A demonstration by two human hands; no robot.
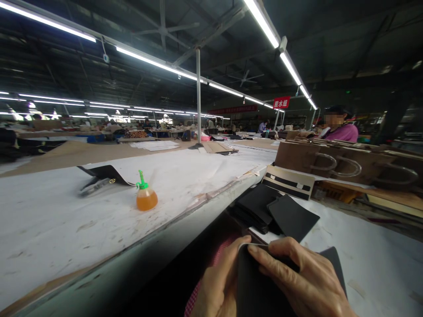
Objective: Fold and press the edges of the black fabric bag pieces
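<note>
Between my hands, at the bottom of the head view, is a black leather-like panel [254, 286] with a rounded corner. My left hand [218, 281] grips its left edge, the thumb or finger lying along the rounded top corner. My right hand [300, 273] pinches the top edge, fingertips pressed near that same corner. Another black sheet edge [335, 264] shows behind my right hand; whether it belongs to the same piece I cannot tell. Just beyond my hands lies a stack of black panels [257, 204], with one loose panel [294, 216] askew beside it.
A squat bottle of amber liquid [147, 200] with a green nozzle stands on the white-covered table [82, 224] at left, near a bent black piece [105, 176]. Brown bags with clear handles [297, 156] line the right side. A person in pink [343, 132] is behind them.
</note>
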